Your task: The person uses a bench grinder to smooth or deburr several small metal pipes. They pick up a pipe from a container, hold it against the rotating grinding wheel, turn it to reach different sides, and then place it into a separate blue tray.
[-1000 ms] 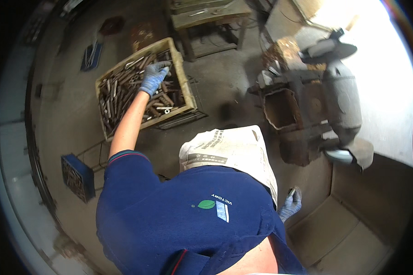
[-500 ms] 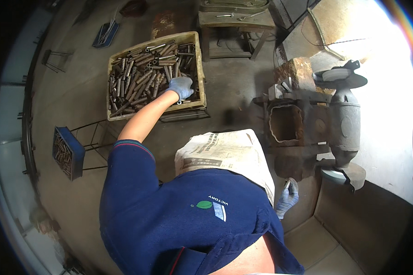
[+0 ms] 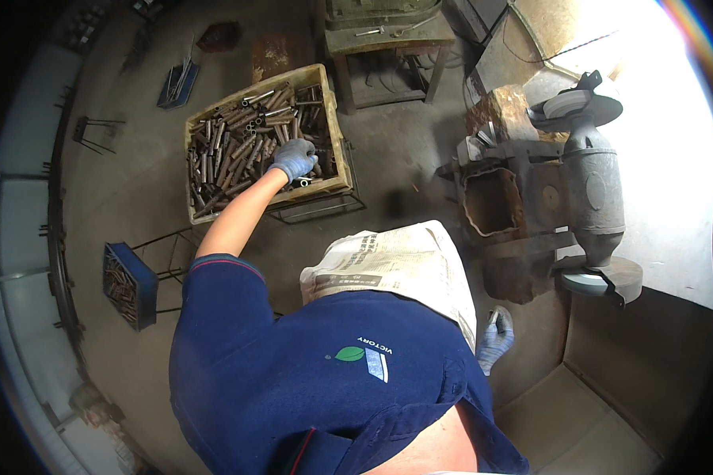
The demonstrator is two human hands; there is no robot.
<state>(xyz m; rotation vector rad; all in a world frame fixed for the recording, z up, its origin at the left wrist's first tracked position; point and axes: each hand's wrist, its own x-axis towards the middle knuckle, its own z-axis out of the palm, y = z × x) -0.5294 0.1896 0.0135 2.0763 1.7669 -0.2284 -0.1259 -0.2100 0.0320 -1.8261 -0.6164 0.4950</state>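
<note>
My left hand (image 3: 295, 159), in a grey-blue glove, reaches into the right part of a yellowish crate (image 3: 339, 150). Its fingers are curled down over a heap of short metal tubes (image 3: 242, 146); what lies inside them is hidden. One shiny tube end (image 3: 303, 182) shows just below that hand. Low at my right side, my right hand (image 3: 496, 342), gloved alike, is closed with thumb and fingertips together. A small pale piece seems to stick up there, too small to name.
To the right stands a bench grinder (image 3: 594, 186) with two wheels, beside a rusty box-like stand (image 3: 491, 202). A blue bin (image 3: 131, 285) of small parts is at left. A metal table (image 3: 392, 36) with wrenches stands at the back. A newspaper sheet (image 3: 392, 257) covers my lap.
My left hand has shifted a little left inside the crate, its fingers curling more. My right hand stays low at my side, still closed. The whole view has turned slightly.
</note>
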